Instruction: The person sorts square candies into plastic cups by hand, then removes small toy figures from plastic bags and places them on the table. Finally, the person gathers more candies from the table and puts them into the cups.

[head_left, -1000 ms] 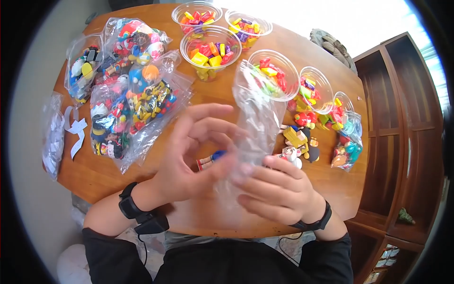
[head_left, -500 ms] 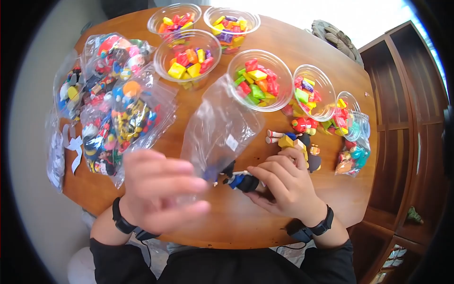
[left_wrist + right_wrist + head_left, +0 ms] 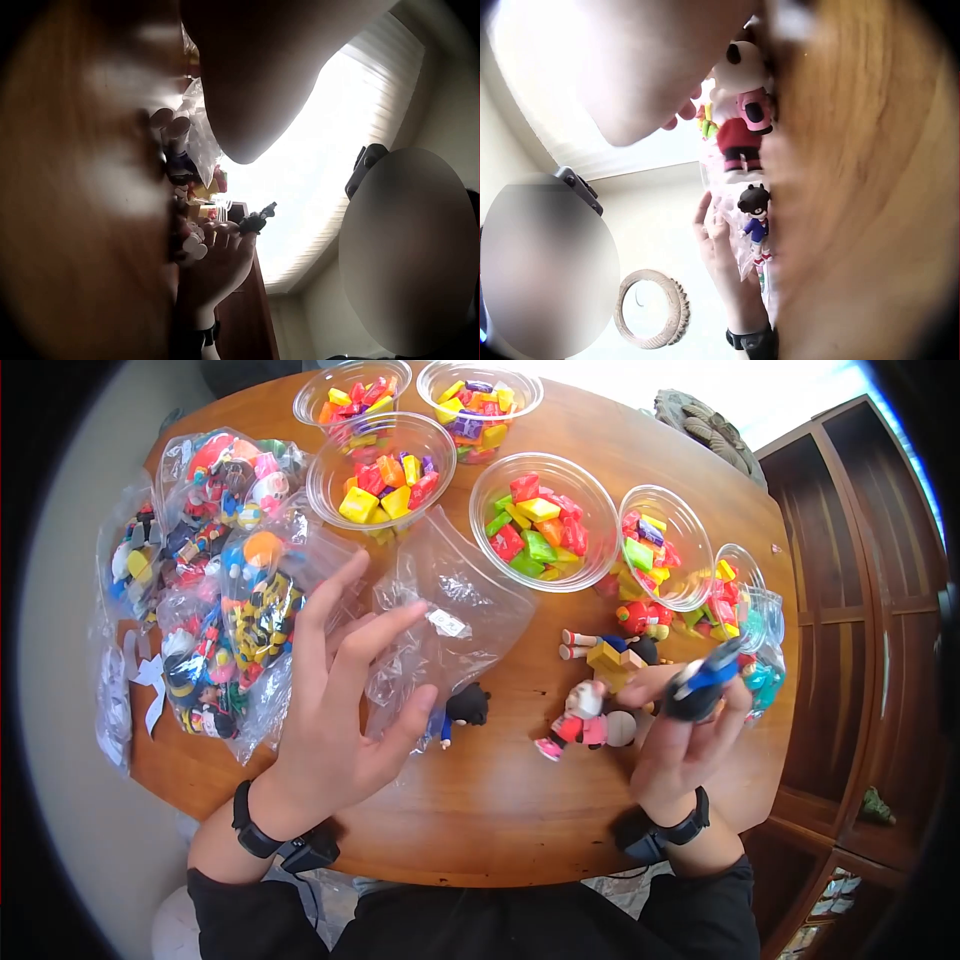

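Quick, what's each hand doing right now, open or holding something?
Left hand: open, fingers spread, gripping nothing.
Right hand: closed, holding a blurred black-and-blue figure.

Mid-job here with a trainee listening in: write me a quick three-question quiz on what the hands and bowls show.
1. Which hand holds the small black-and-blue figurine?
2. True or false: the person's left hand is clenched into a fist.
3. What do the clear round plastic bowls hold? A) metal screws; B) brightly coloured pieces; C) clear water.

Key: 1. The right hand. 2. False; its fingers are spread. 3. B.
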A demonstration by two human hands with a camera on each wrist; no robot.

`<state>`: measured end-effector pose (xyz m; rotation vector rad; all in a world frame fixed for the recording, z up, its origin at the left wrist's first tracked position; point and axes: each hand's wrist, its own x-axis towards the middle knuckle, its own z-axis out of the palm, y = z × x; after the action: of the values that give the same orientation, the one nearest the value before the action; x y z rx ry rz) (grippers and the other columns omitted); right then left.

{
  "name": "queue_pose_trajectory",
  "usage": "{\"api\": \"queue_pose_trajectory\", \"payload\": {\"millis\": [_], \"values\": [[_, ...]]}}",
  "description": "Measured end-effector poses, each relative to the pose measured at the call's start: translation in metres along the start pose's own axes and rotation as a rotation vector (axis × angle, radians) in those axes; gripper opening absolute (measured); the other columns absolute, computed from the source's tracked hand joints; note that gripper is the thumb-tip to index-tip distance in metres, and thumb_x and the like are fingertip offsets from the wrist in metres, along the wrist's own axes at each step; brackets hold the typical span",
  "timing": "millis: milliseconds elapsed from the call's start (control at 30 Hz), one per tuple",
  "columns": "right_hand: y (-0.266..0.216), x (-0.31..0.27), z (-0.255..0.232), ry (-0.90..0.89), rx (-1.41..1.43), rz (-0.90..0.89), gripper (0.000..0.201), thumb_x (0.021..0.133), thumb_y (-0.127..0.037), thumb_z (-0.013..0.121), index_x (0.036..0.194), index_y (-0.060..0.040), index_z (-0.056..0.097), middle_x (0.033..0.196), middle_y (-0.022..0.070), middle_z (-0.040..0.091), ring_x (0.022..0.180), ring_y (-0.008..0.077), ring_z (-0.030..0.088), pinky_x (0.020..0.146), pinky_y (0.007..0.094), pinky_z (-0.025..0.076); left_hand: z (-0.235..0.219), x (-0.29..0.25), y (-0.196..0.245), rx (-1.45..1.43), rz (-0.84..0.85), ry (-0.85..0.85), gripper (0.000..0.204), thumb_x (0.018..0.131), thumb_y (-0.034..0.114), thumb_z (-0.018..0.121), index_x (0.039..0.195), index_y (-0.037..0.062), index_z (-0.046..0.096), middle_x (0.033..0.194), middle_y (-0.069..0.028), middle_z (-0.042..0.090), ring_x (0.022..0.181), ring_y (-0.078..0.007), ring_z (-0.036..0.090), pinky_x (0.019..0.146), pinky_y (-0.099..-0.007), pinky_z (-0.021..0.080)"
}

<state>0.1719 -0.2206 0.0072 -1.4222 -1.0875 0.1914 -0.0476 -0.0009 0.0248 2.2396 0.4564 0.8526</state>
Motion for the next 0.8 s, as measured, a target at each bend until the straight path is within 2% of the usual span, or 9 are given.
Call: {"api": "queue_pose_trajectory", "payload": {"millis": [100, 200, 267, 367, 533, 600, 633, 733, 800], "values": [[0.008, 0.002, 0.000, 0.098, 0.013, -0.012, 0.050, 0.119, -0.019, 0.049, 0.164, -0.0107, 0.031, 0.107, 0.0192, 0.068, 0.092, 0.0284, 0.068, 0.089, 0.0458, 0.058, -0.004, 0.000, 0.001, 0.118, -0.038, -0.049, 0.055, 0.096, 0.002, 0.074, 0.149, 0.0061, 0.062, 0.159, -0.0256, 0.048, 0.140, -0.0391, 0.058, 0.107, -0.0432, 0.057], [0.009, 0.002, 0.000, 0.144, 0.031, -0.013, 0.052, 0.119, -0.019, 0.049, 0.167, -0.0121, 0.029, 0.119, 0.0197, 0.063, 0.097, 0.0288, 0.066, 0.087, 0.0446, 0.058, -0.007, -0.001, -0.007, -0.058, -0.195, -0.159, 0.054, 0.099, -0.004, 0.067, 0.151, 0.0055, 0.061, 0.157, -0.0259, 0.052, 0.139, -0.0370, 0.062, 0.109, -0.0414, 0.056], [0.006, 0.001, 0.006, 0.170, 0.007, -0.001, 0.053, 0.119, -0.022, 0.050, 0.167, -0.0100, 0.029, 0.119, 0.0193, 0.063, 0.097, 0.0279, 0.066, 0.087, 0.0440, 0.058, -0.002, -0.002, -0.016, -0.180, -0.081, -0.033, 0.050, 0.102, -0.011, 0.056, 0.148, 0.0046, 0.062, 0.153, -0.0246, 0.059, 0.137, -0.0340, 0.064, 0.109, -0.0395, 0.056], [0.004, -0.002, -0.003, 0.144, -0.027, 0.059, 0.055, 0.119, -0.030, 0.051, 0.165, -0.0048, 0.033, 0.123, 0.0180, 0.063, 0.098, 0.0245, 0.066, 0.087, 0.0414, 0.057, -0.007, -0.002, -0.015, -0.344, -0.013, 0.001, 0.043, 0.104, -0.015, 0.045, 0.138, 0.0038, 0.066, 0.148, -0.0269, 0.064, 0.131, -0.0335, 0.070, 0.108, -0.0388, 0.056], [-0.011, 0.001, -0.003, 0.024, -0.085, 0.154, 0.063, 0.118, -0.045, 0.050, 0.157, 0.0042, 0.045, 0.143, 0.0162, 0.060, 0.109, 0.0167, 0.064, 0.091, 0.0315, 0.055, -0.016, -0.012, -0.005, -0.504, 0.071, -0.044, 0.033, 0.107, -0.013, 0.044, 0.125, 0.0024, 0.066, 0.145, -0.0317, 0.064, 0.117, -0.0342, 0.077, 0.096, -0.0408, 0.064], [-0.006, -0.004, -0.007, -0.014, -0.137, 0.077, 0.065, 0.118, -0.046, 0.049, 0.157, 0.0061, 0.045, 0.143, 0.0171, 0.060, 0.111, 0.0174, 0.065, 0.094, 0.0318, 0.055, -0.017, -0.015, -0.006, -0.531, 0.163, -0.070, 0.027, 0.108, -0.012, 0.049, 0.124, 0.0010, 0.066, 0.141, -0.0324, 0.065, 0.107, -0.0352, 0.080, 0.084, -0.0412, 0.069], [-0.004, -0.005, -0.008, -0.053, -0.189, 0.002, 0.067, 0.118, -0.047, 0.048, 0.156, 0.0079, 0.045, 0.143, 0.0180, 0.060, 0.114, 0.0182, 0.065, 0.097, 0.0321, 0.054, -0.016, -0.015, -0.005, -0.530, 0.166, -0.071, 0.027, 0.108, -0.012, 0.049, 0.124, 0.0010, 0.066, 0.141, -0.0324, 0.065, 0.107, -0.0352, 0.080, 0.084, -0.0412, 0.069], [0.000, -0.008, -0.013, -0.150, -0.174, -0.187, 0.064, 0.111, -0.037, 0.067, 0.151, 0.0108, 0.051, 0.128, 0.0248, 0.069, 0.100, 0.0248, 0.067, 0.089, 0.0376, 0.053, -0.009, -0.018, 0.002, -0.619, 0.128, -0.121, 0.025, 0.109, -0.010, 0.053, 0.126, 0.0008, 0.067, 0.139, -0.0324, 0.066, 0.108, -0.0349, 0.080, 0.088, -0.0424, 0.069], [-0.010, 0.004, -0.011, -0.321, -0.148, -0.188, 0.060, 0.106, -0.031, 0.076, 0.148, 0.0073, 0.057, 0.114, 0.0212, 0.073, 0.089, 0.0275, 0.068, 0.080, 0.0389, 0.055, -0.009, -0.020, 0.005, -0.619, 0.128, -0.161, 0.021, 0.111, -0.006, 0.053, 0.124, 0.0037, 0.066, 0.137, -0.0313, 0.066, 0.108, -0.0331, 0.080, 0.088, -0.0416, 0.069]]}}
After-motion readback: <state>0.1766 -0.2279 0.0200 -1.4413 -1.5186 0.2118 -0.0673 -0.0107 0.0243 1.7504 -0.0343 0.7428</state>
